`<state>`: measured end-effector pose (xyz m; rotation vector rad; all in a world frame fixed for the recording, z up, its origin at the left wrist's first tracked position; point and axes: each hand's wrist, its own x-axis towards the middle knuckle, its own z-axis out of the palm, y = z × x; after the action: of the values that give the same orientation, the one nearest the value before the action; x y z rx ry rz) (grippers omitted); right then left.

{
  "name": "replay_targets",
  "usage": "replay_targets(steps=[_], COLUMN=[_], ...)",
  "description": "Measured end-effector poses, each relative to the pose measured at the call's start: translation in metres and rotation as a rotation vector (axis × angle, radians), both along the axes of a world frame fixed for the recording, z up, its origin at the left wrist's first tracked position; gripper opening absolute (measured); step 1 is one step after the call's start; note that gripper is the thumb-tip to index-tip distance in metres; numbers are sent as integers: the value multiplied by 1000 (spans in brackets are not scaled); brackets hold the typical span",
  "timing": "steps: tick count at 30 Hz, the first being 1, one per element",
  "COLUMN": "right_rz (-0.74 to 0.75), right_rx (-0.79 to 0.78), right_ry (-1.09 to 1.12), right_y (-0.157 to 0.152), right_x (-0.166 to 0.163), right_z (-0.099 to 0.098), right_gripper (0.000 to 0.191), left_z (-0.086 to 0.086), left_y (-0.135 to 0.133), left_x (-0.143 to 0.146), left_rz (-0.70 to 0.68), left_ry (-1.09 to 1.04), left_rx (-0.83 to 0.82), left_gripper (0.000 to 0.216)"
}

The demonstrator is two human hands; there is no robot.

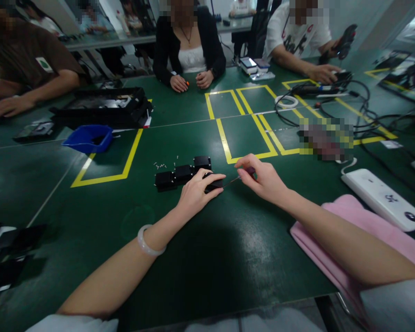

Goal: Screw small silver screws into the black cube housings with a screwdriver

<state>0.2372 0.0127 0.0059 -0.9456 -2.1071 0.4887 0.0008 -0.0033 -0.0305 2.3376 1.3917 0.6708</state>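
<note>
My left hand (196, 190) is closed on a small black box-shaped part (213, 183), its thumb and fingers along the part's sides on the green table. In my right hand (258, 176) is a screwdriver (250, 171), gripped by its dark handle. Its thin shaft slants left and down, with the tip at the right end of the held part; whether it touches a screw is too small to tell. Three similar black boxes (183, 172) stand in a slanting row just beyond my left hand. Several tiny screws (160, 165) lie scattered behind them.
A blue scoop-shaped bin (89, 139) and a black tray (105, 108) are at the far left. Pink cloth (352, 221) lies under my right forearm, beside a white power strip (383, 198). Cables (363, 108) tangle at the right. Several people sit across the table (100, 216).
</note>
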Motion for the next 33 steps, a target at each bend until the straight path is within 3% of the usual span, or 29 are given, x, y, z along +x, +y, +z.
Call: replay_targets(steps=[14, 33], right_rz=[38, -17], right_rx=[-68, -140], right_ry=[26, 150], right_y=[0, 3], right_x=[1, 1], right_z=[3, -5], right_gripper=[10, 8], left_z=[0, 0], left_y=[-2, -3], left_x=[3, 3], left_rz=[30, 36], left_ry=[53, 70], left_rx=[20, 63], left_gripper=[38, 40])
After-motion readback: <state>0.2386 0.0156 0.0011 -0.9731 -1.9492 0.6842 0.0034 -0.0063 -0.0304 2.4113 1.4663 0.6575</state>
